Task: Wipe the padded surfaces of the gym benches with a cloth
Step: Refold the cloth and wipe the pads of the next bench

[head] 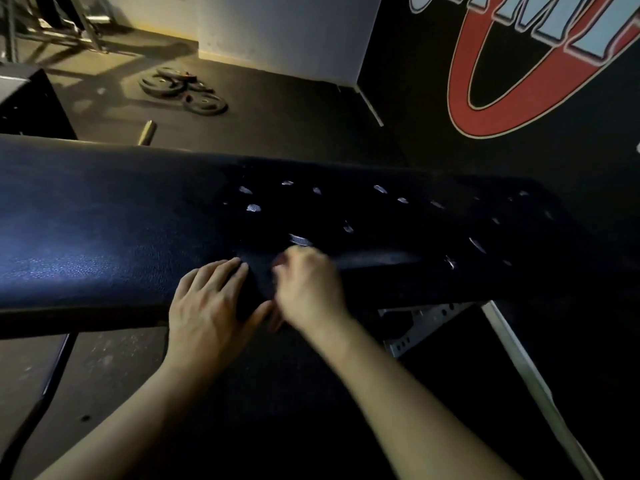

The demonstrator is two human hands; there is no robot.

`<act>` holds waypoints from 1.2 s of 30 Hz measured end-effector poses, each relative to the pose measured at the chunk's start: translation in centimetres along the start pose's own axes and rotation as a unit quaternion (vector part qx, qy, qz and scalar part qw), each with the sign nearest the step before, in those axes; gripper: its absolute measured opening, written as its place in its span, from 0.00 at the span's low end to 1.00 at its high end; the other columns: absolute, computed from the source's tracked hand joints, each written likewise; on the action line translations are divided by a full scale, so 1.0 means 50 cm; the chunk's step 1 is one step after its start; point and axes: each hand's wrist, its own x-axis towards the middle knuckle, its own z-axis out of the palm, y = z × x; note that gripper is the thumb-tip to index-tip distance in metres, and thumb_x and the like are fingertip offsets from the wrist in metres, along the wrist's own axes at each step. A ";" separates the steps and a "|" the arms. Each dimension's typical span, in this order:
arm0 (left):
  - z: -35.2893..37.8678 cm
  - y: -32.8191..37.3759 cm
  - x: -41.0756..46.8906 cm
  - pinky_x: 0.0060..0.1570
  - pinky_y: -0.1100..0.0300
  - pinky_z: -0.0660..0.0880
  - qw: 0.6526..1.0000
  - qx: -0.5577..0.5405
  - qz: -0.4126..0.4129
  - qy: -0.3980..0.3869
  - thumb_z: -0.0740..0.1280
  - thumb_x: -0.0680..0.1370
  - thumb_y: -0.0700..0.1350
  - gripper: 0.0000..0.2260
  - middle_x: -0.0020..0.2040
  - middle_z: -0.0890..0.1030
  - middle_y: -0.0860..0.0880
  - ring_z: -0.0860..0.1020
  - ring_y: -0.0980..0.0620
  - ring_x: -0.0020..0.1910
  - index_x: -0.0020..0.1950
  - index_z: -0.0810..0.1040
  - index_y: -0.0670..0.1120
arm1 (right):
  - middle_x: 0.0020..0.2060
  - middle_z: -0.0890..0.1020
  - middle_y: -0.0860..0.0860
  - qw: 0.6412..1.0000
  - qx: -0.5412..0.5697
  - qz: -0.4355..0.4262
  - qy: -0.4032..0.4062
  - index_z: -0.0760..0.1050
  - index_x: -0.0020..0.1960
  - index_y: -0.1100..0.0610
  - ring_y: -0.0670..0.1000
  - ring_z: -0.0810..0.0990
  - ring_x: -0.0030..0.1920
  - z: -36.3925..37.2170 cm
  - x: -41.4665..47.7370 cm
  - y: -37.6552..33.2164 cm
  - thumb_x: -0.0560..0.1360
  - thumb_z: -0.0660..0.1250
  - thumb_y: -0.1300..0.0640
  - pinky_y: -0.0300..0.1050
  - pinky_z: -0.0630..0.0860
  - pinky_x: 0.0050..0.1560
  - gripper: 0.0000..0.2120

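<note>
A long dark padded bench (86, 237) runs across the view. A dark cloth (381, 220) with small pale marks lies spread over the bench's right half. My left hand (211, 299) rests flat with straight fingers at the cloth's left edge, on the pad's near side. Just to its right, my right hand (308, 289) is blurred by motion, and its curled fingers seem to bunch the cloth at the pad's near edge.
The bench's metal frame (426, 323) and a slanted leg show below on the right. Several weight plates (187, 88) lie on the floor behind, with a short bar (147, 131) nearer. A black wall with a red logo (519, 81) stands right; another pad (27, 98) sits far left.
</note>
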 end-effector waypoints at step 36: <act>-0.036 -0.063 -0.009 0.53 0.49 0.74 0.999 -0.024 0.015 0.032 0.70 0.73 0.64 0.25 0.56 0.83 0.48 0.80 0.43 0.53 0.56 0.84 0.44 | 0.53 0.81 0.58 0.995 -0.032 -0.070 -0.060 0.77 0.54 0.57 0.62 0.81 0.52 0.057 0.084 -0.134 0.80 0.65 0.56 0.50 0.73 0.44 0.06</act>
